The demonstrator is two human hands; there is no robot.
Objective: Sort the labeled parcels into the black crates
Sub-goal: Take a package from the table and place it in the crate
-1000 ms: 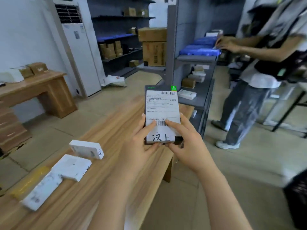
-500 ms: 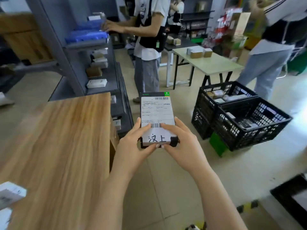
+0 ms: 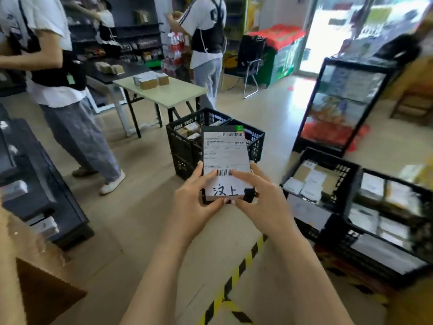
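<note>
Now held: labeled parcel (image 3: 225, 158), upright
Left hand (image 3: 196, 198): grips parcel's lower left edge
Right hand (image 3: 260, 198): grips parcel's lower right edge
Black crates (image 3: 185, 146): behind parcel

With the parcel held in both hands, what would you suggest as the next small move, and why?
Probably step forward with the parcel toward the crates: left hand and right hand grip its near end, label up, and no crate lies beneath it yet.
</note>
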